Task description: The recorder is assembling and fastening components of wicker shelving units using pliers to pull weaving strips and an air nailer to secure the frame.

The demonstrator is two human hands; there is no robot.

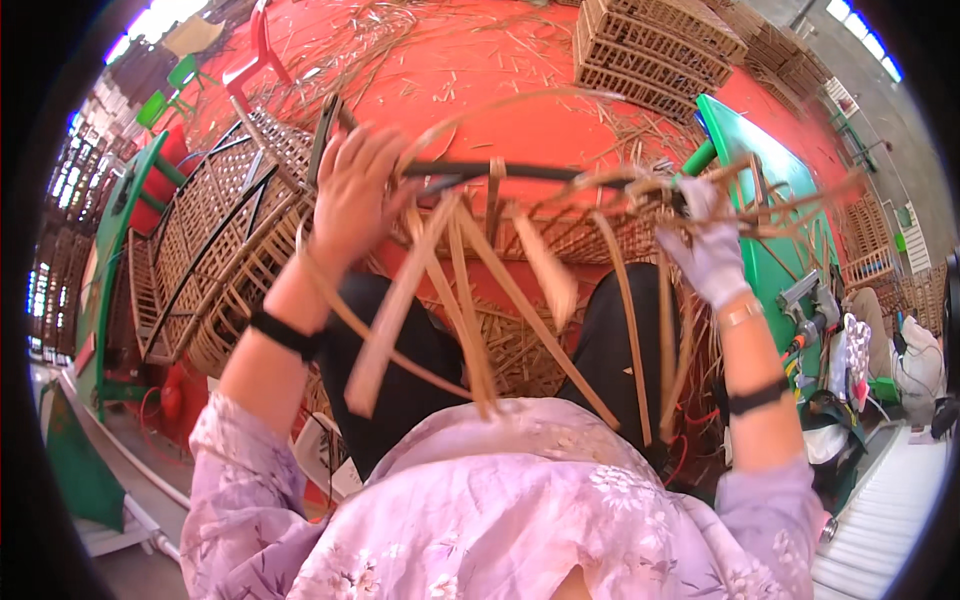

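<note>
Across my lap stands a partly woven basket frame with a dark top bar. Loose flat strips of wicker hang from the bar toward me, some blurred by motion. My left hand is bare, its fingers stretched out beside the frame's left end. A thin strip curves past its wrist. At the right end my right hand, in a pale glove, is closed round a bunch of wicker strips. The fingertips there are partly hidden by the strips.
A large woven basket lies at my left beside a green table. Another green table stands at right, with power tools near it. Stacked woven crates and a red chair are farther off. Strip scraps litter the red floor.
</note>
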